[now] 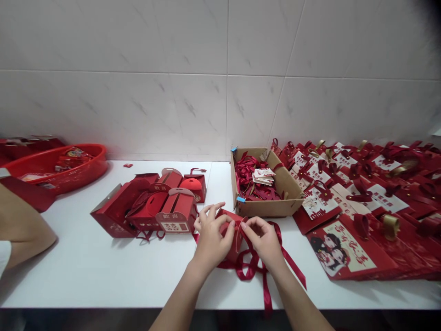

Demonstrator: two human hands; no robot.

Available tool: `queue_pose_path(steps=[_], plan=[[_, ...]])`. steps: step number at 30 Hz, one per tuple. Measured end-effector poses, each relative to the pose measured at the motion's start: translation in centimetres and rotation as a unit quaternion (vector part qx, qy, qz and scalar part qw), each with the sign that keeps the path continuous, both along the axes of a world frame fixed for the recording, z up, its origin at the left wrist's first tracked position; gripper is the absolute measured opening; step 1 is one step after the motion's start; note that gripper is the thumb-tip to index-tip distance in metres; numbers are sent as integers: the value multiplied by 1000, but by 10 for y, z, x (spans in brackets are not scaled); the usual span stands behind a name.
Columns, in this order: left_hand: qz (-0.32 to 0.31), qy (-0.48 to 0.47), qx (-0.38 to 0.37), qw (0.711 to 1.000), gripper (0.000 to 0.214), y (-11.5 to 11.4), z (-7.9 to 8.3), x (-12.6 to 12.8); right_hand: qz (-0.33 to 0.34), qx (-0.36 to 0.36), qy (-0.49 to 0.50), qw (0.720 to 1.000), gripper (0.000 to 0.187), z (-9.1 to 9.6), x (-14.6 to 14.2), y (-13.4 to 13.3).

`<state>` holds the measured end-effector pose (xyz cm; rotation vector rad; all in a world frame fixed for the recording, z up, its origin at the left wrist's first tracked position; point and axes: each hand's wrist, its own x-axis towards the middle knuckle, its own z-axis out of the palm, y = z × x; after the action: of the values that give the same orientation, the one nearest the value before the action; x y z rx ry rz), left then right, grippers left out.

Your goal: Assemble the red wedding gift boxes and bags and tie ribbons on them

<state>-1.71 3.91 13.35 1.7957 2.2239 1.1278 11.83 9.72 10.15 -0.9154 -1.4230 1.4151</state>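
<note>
A small red gift box [235, 250] stands on the white table, partly hidden by my hands. My left hand [214, 232] is at its top left, thumb and index finger pinched together on the box's upper flap, the other fingers raised. At the upper right side of the box, my right hand [263, 239] is closed in a pinch, seemingly on a dark red satin ribbon [245, 271]. The ribbon loops loosely in front of the box, and one end hangs past the table's front edge. The fingertips cover exactly where the ribbon meets the box.
Several red gift boxes [175, 209] are clustered to the left. Behind my hands stands a cardboard box [272, 209] of ribbons and cards. Rows of red gift bags [365, 248] fill the right. A red plastic basin [86, 170] and an unclear tan shape [25, 225] are far left.
</note>
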Motion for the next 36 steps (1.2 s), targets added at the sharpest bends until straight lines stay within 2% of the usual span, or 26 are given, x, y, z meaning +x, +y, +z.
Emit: queue_pose_path(steps=[3,6,10,12,14,16,18,20,23,26,28,30,32,36], plan=[[-23,-27,28,999,19,8,23,-11,-64,56,16,996,25,5,2,0],[-99,-106,77,986,20,15,64,-23,-48,85,31,995,22,23,3,4],[-209,-242,87,944,22,13,113,-25,93,63,85,990,40,65,-2,14],[-222,-260,111,933,21,8,126,-22,178,46,98,978,39,85,-5,18],[-201,-247,147,936,20,1,128,-20,232,54,91,967,30,103,-8,20],[-169,-227,180,942,20,-5,121,-22,231,85,86,966,23,117,-6,21],[-144,-210,185,949,21,-10,108,-28,195,123,104,967,21,131,-1,21],[-124,-177,137,967,21,-15,89,-36,153,158,152,964,19,145,9,19],[-74,-100,24,992,20,-20,55,-44,106,202,233,945,15,162,23,16],[-40,-111,-14,993,20,-23,25,-46,94,204,253,941,18,164,24,17],[-16,-127,-12,992,18,-24,10,-45,104,173,192,960,24,151,15,20],[9,-134,-1,991,17,-24,1,-45,125,143,60,980,29,129,0,24],[26,-144,12,989,17,-23,-5,-45,139,140,-84,977,30,102,-16,25],[35,-180,29,983,19,-23,-8,-45,122,165,-167,964,31,58,-36,21]])
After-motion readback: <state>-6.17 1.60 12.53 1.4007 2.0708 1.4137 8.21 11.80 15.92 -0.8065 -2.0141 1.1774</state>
